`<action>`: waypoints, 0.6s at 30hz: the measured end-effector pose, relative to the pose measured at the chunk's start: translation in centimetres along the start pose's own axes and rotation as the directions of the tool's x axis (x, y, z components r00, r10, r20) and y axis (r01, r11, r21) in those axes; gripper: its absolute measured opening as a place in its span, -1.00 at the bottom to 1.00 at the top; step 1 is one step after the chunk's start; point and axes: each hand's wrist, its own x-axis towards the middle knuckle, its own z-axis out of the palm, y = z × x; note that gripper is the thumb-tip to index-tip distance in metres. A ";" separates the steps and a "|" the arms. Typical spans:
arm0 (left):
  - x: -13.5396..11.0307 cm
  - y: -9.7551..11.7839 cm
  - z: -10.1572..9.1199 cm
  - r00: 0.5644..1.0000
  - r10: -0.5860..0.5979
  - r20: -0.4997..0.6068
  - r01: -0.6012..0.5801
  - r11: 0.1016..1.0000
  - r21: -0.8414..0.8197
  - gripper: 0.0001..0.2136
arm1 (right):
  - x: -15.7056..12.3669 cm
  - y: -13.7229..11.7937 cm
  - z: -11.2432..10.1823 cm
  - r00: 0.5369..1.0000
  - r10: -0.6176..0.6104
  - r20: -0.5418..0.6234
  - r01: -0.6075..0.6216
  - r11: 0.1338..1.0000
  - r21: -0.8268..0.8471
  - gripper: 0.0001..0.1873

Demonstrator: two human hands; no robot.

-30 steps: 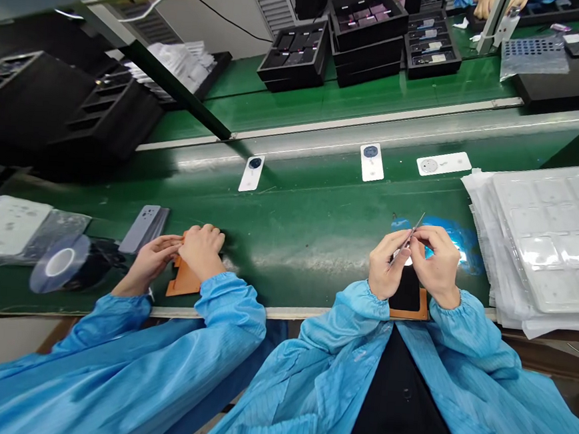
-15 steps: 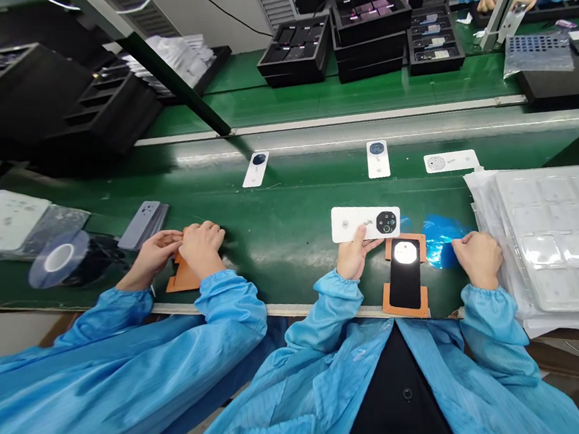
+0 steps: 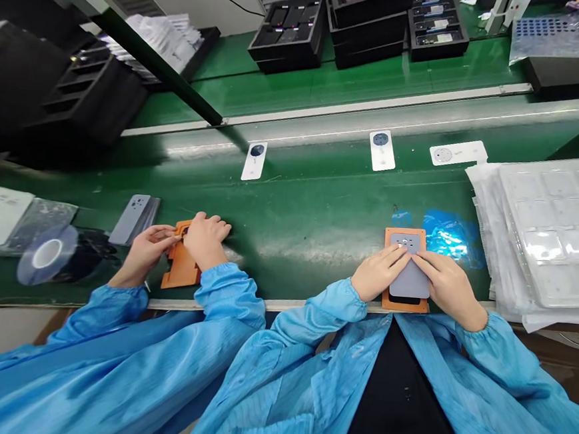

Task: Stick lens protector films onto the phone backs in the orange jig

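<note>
A grey phone back cover (image 3: 407, 280) lies over the orange fixture (image 3: 421, 237) at the bench edge in front of me. A black strip shows below the cover's lower end. My left hand (image 3: 381, 271) grips the cover from the left, fingertips on its face and edge near the camera holes. From the right, my right hand (image 3: 448, 286) holds it too, with its fingertips close to those of the left. The thumbs are partly hidden. Blue film (image 3: 451, 236) lies on the bench just beyond my right hand.
White phone covers (image 3: 382, 151) lie further back on the green bench. At right is a stack of clear trays (image 3: 554, 231). A co-worker's hands (image 3: 205, 240) work on another orange fixture at left, near grey covers (image 3: 131, 219) and a film roll (image 3: 49, 253).
My right hand has left the blue film, and both hands now meet over the fixture. The white cover raised in my left hand is gone from view; a grey cover now lies over the black piece.
</note>
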 end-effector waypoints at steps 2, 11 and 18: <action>0.0 -0.1 0.5 1.000 0.012 0.006 -0.012 1.000 0.016 -0.60 | -0.4 0.2 0.8 1.000 -0.031 -0.004 0.031 0.998 -0.046 -0.58; 0.9 -1.0 0.7 0.995 -0.092 0.037 0.093 0.996 -0.014 -0.73 | 0.7 2.3 2.5 0.983 -0.084 0.166 0.102 0.989 -0.103 -0.48; 0.6 -0.1 0.5 0.997 -0.061 0.054 0.054 0.991 0.120 -0.72 | 0.4 1.9 3.0 0.979 -0.090 0.180 0.111 0.988 -0.109 -0.43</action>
